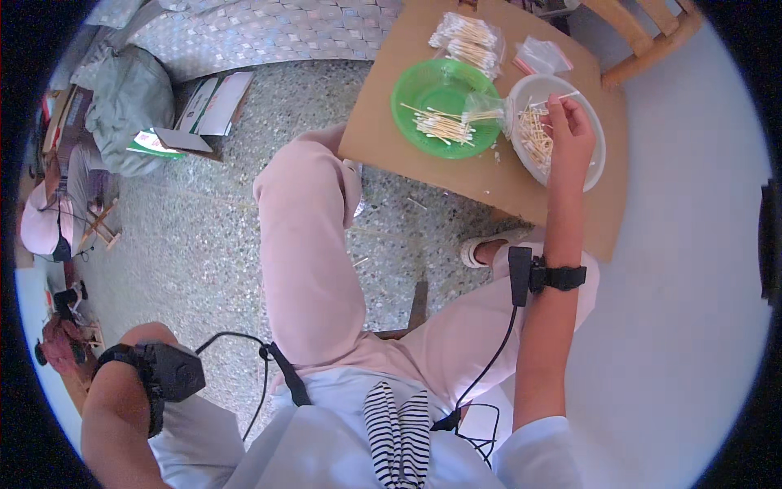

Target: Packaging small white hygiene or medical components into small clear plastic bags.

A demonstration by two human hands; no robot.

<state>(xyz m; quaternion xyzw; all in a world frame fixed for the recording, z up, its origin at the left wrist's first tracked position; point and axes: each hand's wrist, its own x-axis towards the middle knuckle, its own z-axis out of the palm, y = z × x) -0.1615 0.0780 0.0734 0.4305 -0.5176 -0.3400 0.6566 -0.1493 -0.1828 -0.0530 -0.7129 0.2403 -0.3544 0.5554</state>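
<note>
My right hand [573, 129] is raised over a white bowl [601, 155] of loose cotton swabs [533, 134]. Its thumb and fingertips pinch a single cotton swab [568, 94]. Left of the bowl stands a green plastic basket [403, 90] with a pile of swabs [444, 126] inside. A clear plastic bag [489, 104] bridges the gap between basket rim and bowl. At the lower left, my left hand [151, 332] shows only in part beyond a black wrist device, away from the table; its fingers are hidden.
Bundled cotton swabs [468, 41] lie in clear plastic at the far side of the brown table [366, 122], beside a flat zip bag [542, 57]. A wooden chair [643, 41] stands behind. Leftward on the floor are an opened carton [216, 106] and a grey-green sack [130, 106].
</note>
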